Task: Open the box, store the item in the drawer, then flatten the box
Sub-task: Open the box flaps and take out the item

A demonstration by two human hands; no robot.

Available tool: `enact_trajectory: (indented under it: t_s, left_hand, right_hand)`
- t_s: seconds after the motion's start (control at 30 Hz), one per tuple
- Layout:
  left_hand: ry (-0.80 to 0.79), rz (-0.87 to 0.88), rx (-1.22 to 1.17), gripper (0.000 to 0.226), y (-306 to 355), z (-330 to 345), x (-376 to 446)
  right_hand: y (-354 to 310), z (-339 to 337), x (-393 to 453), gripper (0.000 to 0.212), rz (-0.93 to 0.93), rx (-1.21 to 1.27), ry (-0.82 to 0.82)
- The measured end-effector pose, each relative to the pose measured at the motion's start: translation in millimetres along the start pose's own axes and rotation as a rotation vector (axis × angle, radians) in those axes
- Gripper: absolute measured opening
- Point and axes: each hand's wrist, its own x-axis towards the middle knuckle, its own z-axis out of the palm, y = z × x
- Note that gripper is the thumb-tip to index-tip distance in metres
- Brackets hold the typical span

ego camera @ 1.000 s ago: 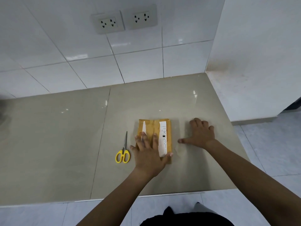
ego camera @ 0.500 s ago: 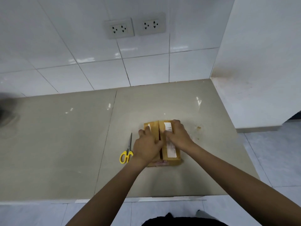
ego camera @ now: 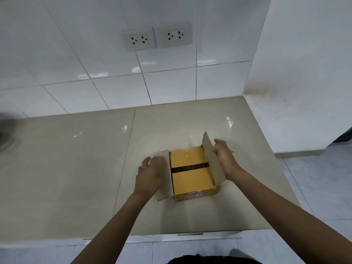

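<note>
A small cardboard box (ego camera: 192,180) stands on the beige counter (ego camera: 76,168), near its front right part. Its two outer flaps are spread apart. The two yellow inner flaps lie shut with a dark gap between them, so what is inside is hidden. My left hand (ego camera: 150,174) rests flat on the left flap, which is folded outward and down. My right hand (ego camera: 223,157) holds the right flap, which stands tilted outward, by its outer edge. A torn pink label shows on the box's front wall.
White tiled wall with two sockets (ego camera: 157,37) rises behind the counter. A white side wall (ego camera: 304,73) closes off the right. A metal strip (ego camera: 190,234) sits under the counter's front edge. The scissors are out of sight beneath my left hand and flap.
Both hands moved from the box's top seam outward, pulling the two outer flaps apart. The inner flaps came into view and the scissors became covered.
</note>
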Motion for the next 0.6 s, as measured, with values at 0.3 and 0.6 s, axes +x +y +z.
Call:
enact_trajectory:
  t_s: [0.3, 0.6]
  left_hand:
    - [-0.216, -0.189, -0.524, 0.043, 32.6, 1.0, 3.0]
    - [-0.257, -0.317, -0.673, 0.067, 36.3, -0.5, 15.8]
  right_hand:
    - [45.5, -34.1, 8.5, 0.024, -0.218, -0.726, 0.281]
    - [22.3, -6.0, 1.3, 0.043, 0.134, -0.464, 0.075]
